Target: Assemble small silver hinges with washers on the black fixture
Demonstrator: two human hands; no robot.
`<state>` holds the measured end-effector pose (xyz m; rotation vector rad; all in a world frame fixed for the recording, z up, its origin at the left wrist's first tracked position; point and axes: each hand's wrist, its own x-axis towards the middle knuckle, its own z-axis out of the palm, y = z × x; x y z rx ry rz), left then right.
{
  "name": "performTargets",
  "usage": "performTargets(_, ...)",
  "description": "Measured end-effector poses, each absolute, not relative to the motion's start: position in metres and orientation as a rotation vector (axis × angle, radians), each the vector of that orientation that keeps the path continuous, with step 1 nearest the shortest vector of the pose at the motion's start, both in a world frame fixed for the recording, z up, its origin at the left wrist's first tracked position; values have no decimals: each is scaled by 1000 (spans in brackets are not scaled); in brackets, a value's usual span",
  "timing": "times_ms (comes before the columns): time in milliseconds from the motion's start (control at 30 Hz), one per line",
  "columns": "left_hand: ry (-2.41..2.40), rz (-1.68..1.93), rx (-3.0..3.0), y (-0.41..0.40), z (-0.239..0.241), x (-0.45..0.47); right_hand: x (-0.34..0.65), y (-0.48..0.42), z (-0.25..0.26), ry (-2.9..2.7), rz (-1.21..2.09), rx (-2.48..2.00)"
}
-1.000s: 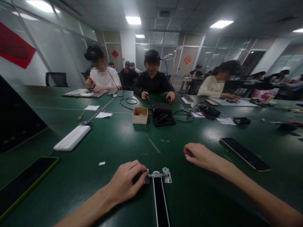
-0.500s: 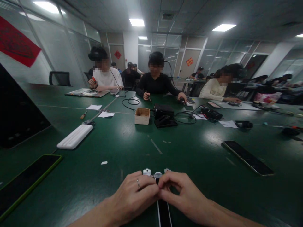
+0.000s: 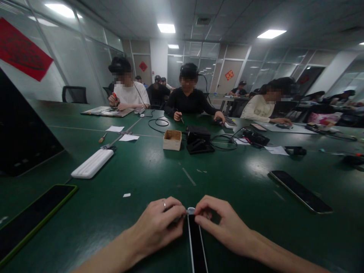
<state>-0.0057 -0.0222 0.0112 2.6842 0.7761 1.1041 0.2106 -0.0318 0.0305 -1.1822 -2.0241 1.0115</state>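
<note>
In front of me a long, narrow black panel with white edges [image 3: 196, 242] lies lengthwise, its near end running out of the picture. At its far end sits a small pale, rounded part [image 3: 191, 210]. My left hand [image 3: 160, 220], with a ring on one finger, is closed just left of that end. On the other side my right hand [image 3: 217, 218] is closed too, thumb and forefinger pinched at the panel's right edge. The fingers hide whatever small pieces they hold.
Phones lie at left [image 3: 31, 220] and right [image 3: 300, 191]. Farther off are a white power strip [image 3: 92, 163], a small open box [image 3: 172, 141], a black device [image 3: 199, 138] with cables, and a brush [image 3: 102, 138]. A dark screen [image 3: 22, 129] stands at left. Several people sit across the green table [image 3: 153, 170].
My hands have drawn apart and forward along the panel, showing more of it between them. The white brackets seen beyond my fingers earlier are hidden now. The view has shifted slightly.
</note>
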Motion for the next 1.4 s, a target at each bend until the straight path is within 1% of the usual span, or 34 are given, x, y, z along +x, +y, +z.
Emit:
performTargets(133, 970, 873, 2497, -9, 9, -15, 227, -17, 17, -2081, 701, -1149)
performTargets(300, 1098, 658, 2399, -2, 6, -17, 244, -8, 0, -2238, 565, -1121)
performTargets(467, 1073, 593, 2349, -4, 7, -13, 244, -10, -5, -2350, 527, -1089)
performTargets(733, 1046, 533, 2322, -5, 9, -11, 242, -11, -2, -2373, 536, -1050)
performTargets(1400, 1112, 498, 2316, -7, 9, -9, 244, -12, -2, -2405, 562, -1055)
